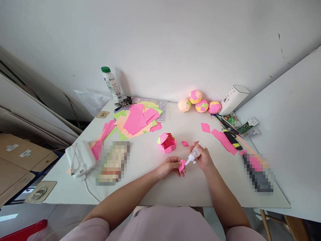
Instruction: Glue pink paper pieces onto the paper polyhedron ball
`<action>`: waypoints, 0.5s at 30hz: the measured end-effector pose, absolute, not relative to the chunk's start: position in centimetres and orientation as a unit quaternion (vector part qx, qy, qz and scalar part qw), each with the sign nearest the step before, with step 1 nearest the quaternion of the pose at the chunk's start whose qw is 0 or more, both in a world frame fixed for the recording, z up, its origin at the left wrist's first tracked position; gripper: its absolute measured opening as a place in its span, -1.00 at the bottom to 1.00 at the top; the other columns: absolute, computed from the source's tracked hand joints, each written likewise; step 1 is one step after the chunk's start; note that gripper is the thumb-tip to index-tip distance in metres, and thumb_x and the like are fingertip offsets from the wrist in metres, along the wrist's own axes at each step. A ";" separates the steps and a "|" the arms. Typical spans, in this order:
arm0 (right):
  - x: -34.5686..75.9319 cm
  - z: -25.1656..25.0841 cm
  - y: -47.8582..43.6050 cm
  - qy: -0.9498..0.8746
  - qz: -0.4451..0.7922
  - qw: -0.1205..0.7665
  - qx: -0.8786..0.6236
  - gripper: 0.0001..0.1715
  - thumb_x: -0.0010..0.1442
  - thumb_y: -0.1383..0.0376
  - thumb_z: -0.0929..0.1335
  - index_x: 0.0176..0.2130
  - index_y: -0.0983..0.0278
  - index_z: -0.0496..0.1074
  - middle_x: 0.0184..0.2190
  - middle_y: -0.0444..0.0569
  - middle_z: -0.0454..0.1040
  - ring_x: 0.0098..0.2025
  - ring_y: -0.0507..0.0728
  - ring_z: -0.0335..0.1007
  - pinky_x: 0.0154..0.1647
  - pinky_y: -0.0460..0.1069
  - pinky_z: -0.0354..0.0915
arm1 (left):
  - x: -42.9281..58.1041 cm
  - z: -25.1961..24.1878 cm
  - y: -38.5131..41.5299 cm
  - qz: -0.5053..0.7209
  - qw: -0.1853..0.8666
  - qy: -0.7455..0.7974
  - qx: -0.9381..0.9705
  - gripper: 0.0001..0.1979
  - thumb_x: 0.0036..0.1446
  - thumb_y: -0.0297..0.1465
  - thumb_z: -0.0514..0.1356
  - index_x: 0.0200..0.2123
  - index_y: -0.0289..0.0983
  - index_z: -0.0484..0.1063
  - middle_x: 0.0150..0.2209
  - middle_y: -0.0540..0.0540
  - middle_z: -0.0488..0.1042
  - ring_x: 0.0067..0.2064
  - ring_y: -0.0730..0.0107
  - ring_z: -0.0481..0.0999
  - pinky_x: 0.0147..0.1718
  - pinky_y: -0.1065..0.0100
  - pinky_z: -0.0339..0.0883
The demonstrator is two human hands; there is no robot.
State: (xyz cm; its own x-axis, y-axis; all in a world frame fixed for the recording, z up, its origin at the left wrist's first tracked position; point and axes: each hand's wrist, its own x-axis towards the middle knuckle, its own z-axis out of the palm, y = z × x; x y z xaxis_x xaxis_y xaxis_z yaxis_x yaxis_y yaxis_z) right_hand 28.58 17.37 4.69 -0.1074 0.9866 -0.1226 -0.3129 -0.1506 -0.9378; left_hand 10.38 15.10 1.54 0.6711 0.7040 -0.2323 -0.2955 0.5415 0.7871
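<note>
My left hand [168, 166] is closed on a small folded pink paper piece [182, 165], held just above the white table [150, 187]. My right hand [203, 157] grips a small white glue bottle [193, 156] tilted so its nozzle touches the pink piece. Just beyond the hands sits a partly built pink paper ball, open at the top [167, 142], with a small pink scrap [185, 143] beside it.
A pile of pink, orange and green paper squares [137, 121] lies at the back left by keys [123, 102] and a green-capped bottle [112, 83]. Several finished paper balls [199, 101] stand at the back. Pink strips [224, 140], pens and a white charger [79, 159] flank the hands.
</note>
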 end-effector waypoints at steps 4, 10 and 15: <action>29.0 4.7 17.8 -0.361 0.629 0.541 -0.426 -0.66 0.03 0.00 0.40 -0.40 0.20 0.36 -0.57 -0.16 0.46 -0.71 -0.05 0.05 -0.72 -0.10 -0.02 | 10.4 1.3 15.2 0.302 0.836 0.268 0.372 -0.69 0.00 -0.21 0.30 -0.44 -0.36 0.38 -0.47 -0.15 0.53 -0.48 0.33 0.53 -0.49 0.38 0.32; 29.7 4.8 18.6 -0.297 0.619 0.585 -0.432 -0.70 0.00 0.01 0.41 -0.35 0.15 0.42 -0.38 -0.11 0.52 -0.58 0.02 0.29 -0.58 -0.03 0.28 | 10.3 1.4 14.9 0.305 0.837 0.250 0.379 -0.68 0.01 -0.18 0.30 -0.42 -0.35 0.38 -0.39 -0.17 0.53 -0.44 0.33 0.54 -0.48 0.38 0.33; 30.5 4.3 19.4 -0.256 0.612 0.620 -0.419 -0.76 -0.03 0.11 0.45 -0.34 0.16 0.48 -0.52 -0.15 0.48 -0.44 0.07 0.43 -0.28 0.05 0.45 | 9.9 2.4 15.1 0.331 0.824 0.254 0.383 -0.69 0.00 -0.18 0.31 -0.45 -0.35 0.42 -0.45 -0.09 0.42 -0.34 0.27 0.53 -0.43 0.35 0.33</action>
